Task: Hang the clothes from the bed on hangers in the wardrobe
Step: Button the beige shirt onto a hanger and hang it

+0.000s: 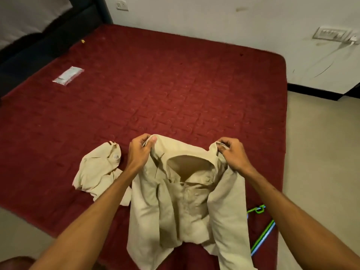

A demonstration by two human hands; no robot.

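Holding the beige shirt (181, 201) up by its shoulders, the left hand (140, 151) and right hand (231, 154) each pinch a fold of cloth between curled fingers and thumb. It hangs over the near part of the red bed (175, 84), collar uppermost and hem toward the person, long axis vertical. The fabric is plain and creased, the neck gapes open, and sleeves dangle at both sides. A second beige garment (99, 168) lies crumpled just left; green hangers (267, 229) lie right.

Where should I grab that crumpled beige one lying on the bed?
Probably pinch the crumpled beige garment at its neck end, where the white label shows, reaching from above, left of the held shirt. That end lies exposed and flat; the rest is bunched.
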